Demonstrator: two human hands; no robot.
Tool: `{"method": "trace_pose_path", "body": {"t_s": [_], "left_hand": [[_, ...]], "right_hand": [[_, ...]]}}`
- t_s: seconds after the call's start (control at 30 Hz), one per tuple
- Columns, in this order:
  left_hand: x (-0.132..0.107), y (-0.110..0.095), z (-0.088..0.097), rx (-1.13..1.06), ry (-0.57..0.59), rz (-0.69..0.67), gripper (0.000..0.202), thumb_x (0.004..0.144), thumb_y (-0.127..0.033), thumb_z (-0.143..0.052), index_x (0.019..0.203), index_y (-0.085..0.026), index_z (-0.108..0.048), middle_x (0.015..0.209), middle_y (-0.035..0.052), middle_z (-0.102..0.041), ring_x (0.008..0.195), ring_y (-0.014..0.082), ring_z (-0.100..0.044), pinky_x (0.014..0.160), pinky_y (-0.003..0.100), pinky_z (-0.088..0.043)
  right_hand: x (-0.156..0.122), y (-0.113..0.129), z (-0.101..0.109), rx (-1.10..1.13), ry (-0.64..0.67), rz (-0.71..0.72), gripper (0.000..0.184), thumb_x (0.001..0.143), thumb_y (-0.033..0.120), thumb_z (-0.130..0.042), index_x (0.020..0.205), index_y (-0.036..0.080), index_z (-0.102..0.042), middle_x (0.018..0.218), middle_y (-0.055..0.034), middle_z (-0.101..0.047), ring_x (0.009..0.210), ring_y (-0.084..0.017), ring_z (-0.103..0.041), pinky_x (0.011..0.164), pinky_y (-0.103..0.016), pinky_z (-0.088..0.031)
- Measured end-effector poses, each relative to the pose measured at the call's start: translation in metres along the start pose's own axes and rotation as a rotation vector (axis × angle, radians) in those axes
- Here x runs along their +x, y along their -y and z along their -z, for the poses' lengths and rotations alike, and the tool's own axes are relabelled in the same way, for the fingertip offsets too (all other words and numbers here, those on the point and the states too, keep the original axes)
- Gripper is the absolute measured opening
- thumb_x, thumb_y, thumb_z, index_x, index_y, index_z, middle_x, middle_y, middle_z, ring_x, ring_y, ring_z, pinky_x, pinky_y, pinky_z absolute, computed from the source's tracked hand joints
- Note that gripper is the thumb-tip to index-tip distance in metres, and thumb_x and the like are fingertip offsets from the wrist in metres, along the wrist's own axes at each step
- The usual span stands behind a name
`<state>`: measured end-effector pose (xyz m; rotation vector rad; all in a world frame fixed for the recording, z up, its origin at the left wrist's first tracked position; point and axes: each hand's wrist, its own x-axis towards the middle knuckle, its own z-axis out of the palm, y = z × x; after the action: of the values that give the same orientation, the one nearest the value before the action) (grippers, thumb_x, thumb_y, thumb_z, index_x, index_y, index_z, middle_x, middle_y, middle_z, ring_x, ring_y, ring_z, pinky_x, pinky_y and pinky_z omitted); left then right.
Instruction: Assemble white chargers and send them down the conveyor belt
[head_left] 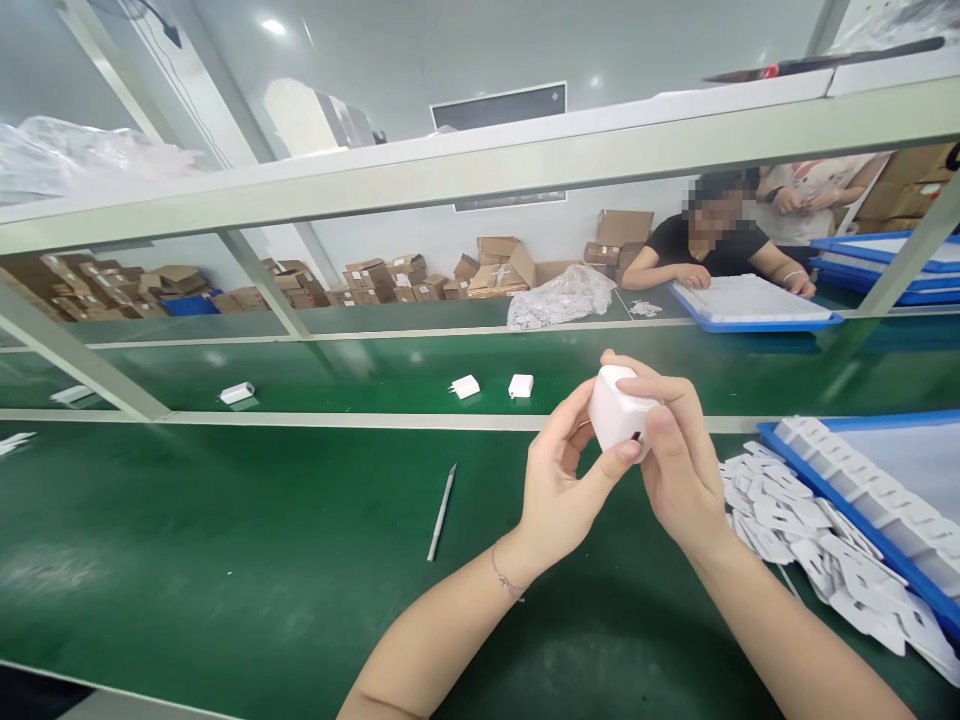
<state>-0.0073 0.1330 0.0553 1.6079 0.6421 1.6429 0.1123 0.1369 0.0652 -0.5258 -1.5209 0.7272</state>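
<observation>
Between my two hands is a white charger [616, 410], raised above the green bench, with a dark port slot facing me low on its side. My left hand [562, 470] grips it from the left, thumb near the slot. From the right, my right hand [682, 450] has its fingers over the top and side of the same charger. Below and to the left, a slim grey pen-like knife [442, 512] lies on the bench. To the right of my right hand spreads a pile of flat white plastic pieces [817, 550].
A blue tray [900, 418] with a row of white chargers stands at the right. Beyond the rail [360, 422], a few white chargers [521, 386] sit on a green strip. Across from me a person [712, 235] leans over another blue-edged tray [757, 303]. A shelf beam [480, 165] crosses above.
</observation>
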Motion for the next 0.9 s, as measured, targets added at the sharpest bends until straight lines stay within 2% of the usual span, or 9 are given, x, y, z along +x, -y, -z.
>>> {"method": "trace_pose_path", "body": {"t_s": [0.1, 0.17, 0.27, 0.4, 0.5, 0.57, 0.63, 0.77, 0.9], "left_hand": [[-0.001, -0.004, 0.002, -0.019, -0.022, -0.01, 0.055, 0.083, -0.042, -0.076, 0.131, -0.021, -0.059, 0.133, 0.0116, -0.065, 0.116, 0.0258, -0.067, 0.096, 0.037, -0.059], [-0.002, -0.007, 0.003, -0.049, -0.029, -0.007, 0.051, 0.084, -0.037, -0.076, 0.13, -0.022, -0.061, 0.133, 0.0101, -0.065, 0.117, 0.0255, -0.066, 0.098, 0.036, -0.058], [-0.004, -0.011, 0.002, -0.094, -0.041, -0.006, 0.046, 0.084, -0.031, -0.076, 0.128, -0.025, -0.063, 0.13, 0.0076, -0.067, 0.116, 0.0235, -0.066, 0.099, 0.033, -0.056], [-0.006, -0.008, 0.0, -0.125, -0.043, 0.018, 0.044, 0.084, -0.035, -0.076, 0.125, -0.026, -0.065, 0.122, 0.0068, -0.07, 0.107, 0.022, -0.067, 0.093, 0.032, -0.057], [-0.004, -0.001, -0.002, -0.14, -0.059, 0.055, 0.042, 0.083, -0.039, -0.077, 0.121, -0.025, -0.067, 0.116, 0.0063, -0.072, 0.102, 0.0213, -0.068, 0.09, 0.032, -0.057], [-0.001, 0.003, -0.002, -0.171, -0.074, 0.083, 0.041, 0.083, -0.042, -0.076, 0.119, -0.024, -0.069, 0.113, 0.0071, -0.073, 0.102, 0.0218, -0.068, 0.088, 0.031, -0.057], [0.002, 0.004, -0.001, -0.225, -0.082, 0.137, 0.041, 0.083, -0.045, -0.074, 0.117, -0.022, -0.07, 0.113, 0.0085, -0.073, 0.105, 0.0236, -0.068, 0.09, 0.033, -0.056], [0.007, 0.0, 0.0, -0.347, -0.12, 0.238, 0.035, 0.085, -0.044, -0.073, 0.111, -0.021, -0.074, 0.109, 0.0077, -0.074, 0.108, 0.0243, -0.067, 0.095, 0.034, -0.053], [0.007, -0.003, 0.0, -0.439, -0.13, 0.28, 0.024, 0.088, -0.04, -0.071, 0.102, -0.021, -0.076, 0.101, 0.0053, -0.074, 0.102, 0.0212, -0.068, 0.091, 0.03, -0.053]], "right_hand": [[0.005, 0.005, 0.01, 0.052, 0.109, 0.021, 0.015, 0.102, 0.036, -0.053, 0.112, 0.033, -0.063, 0.141, -0.0012, -0.058, 0.14, -0.023, -0.045, 0.104, -0.04, -0.051], [0.007, 0.007, 0.013, 0.034, 0.127, 0.088, 0.015, 0.101, 0.032, -0.056, 0.112, 0.031, -0.065, 0.139, -0.0023, -0.06, 0.14, -0.023, -0.045, 0.104, -0.039, -0.051], [0.006, 0.009, 0.012, -0.036, 0.091, 0.187, 0.015, 0.101, 0.027, -0.056, 0.112, 0.028, -0.065, 0.135, -0.0052, -0.062, 0.134, -0.024, -0.052, 0.097, -0.037, -0.055], [0.002, 0.005, 0.005, -0.155, 0.011, 0.24, 0.015, 0.101, 0.025, -0.053, 0.111, 0.025, -0.064, 0.129, -0.0085, -0.064, 0.126, -0.025, -0.058, 0.082, -0.035, -0.059], [0.002, -0.001, 0.003, -0.261, -0.058, 0.275, 0.018, 0.104, 0.026, -0.048, 0.113, 0.026, -0.063, 0.124, -0.0077, -0.065, 0.123, -0.023, -0.06, 0.084, -0.034, -0.058], [0.004, -0.005, 0.005, -0.316, -0.034, 0.265, 0.022, 0.106, 0.028, -0.043, 0.116, 0.027, -0.063, 0.125, -0.0063, -0.065, 0.124, -0.021, -0.059, 0.093, -0.035, -0.056], [0.007, -0.005, 0.009, -0.347, 0.065, 0.218, 0.027, 0.107, 0.034, -0.041, 0.126, 0.029, -0.06, 0.136, -0.0049, -0.061, 0.131, -0.021, -0.054, 0.105, -0.039, -0.051], [0.009, -0.002, 0.013, -0.44, 0.251, 0.061, 0.05, 0.103, 0.044, -0.049, 0.151, 0.037, -0.038, 0.16, -0.0006, -0.036, 0.148, -0.027, -0.034, 0.111, -0.044, -0.047], [0.005, -0.004, 0.01, -0.469, 0.23, 0.015, 0.052, 0.104, 0.04, -0.047, 0.154, 0.041, -0.033, 0.155, 0.003, -0.045, 0.145, -0.027, -0.038, 0.112, -0.045, -0.048]]}}
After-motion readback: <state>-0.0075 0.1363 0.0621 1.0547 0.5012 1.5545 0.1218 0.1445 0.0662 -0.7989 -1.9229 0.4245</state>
